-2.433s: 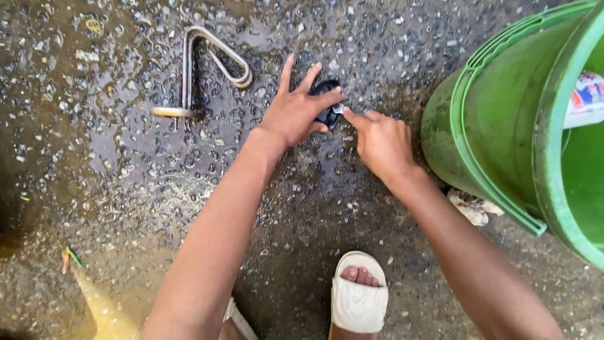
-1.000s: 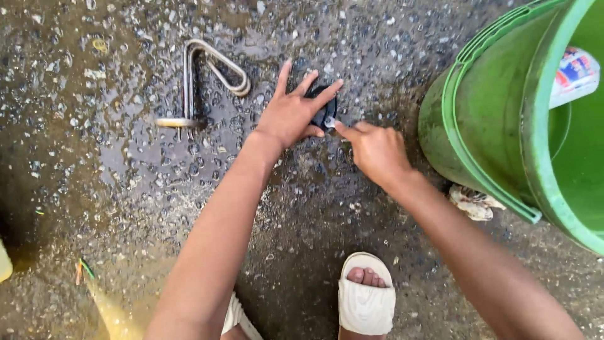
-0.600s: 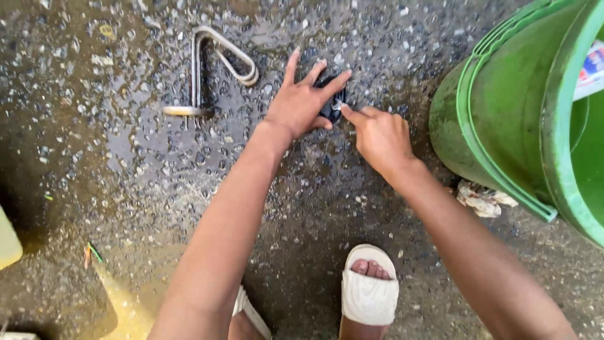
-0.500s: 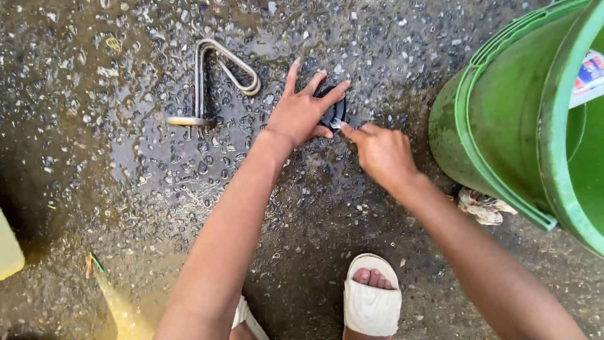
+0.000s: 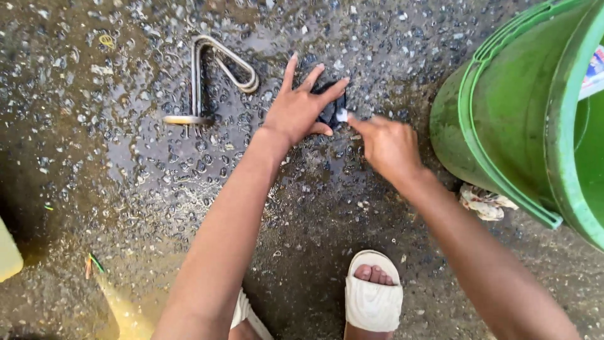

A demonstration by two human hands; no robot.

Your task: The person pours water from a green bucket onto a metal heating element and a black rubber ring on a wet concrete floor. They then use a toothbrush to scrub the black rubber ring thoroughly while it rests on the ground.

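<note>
Left hand [image 5: 299, 108], fingers spread, is pressing a small dark piece [image 5: 332, 110] flat on wet ground [image 5: 126, 189]; our right hand [image 5: 385, 146], fingers curled, is pinching its near edge from the right.

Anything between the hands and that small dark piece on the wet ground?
Nothing visible. The left hand lies spread on the small dark piece, pinning it to the wet ground. The right hand points a fingertip at its near edge, by a small white bit. The bent metal rod and green bucket sit clear to either side.
</note>
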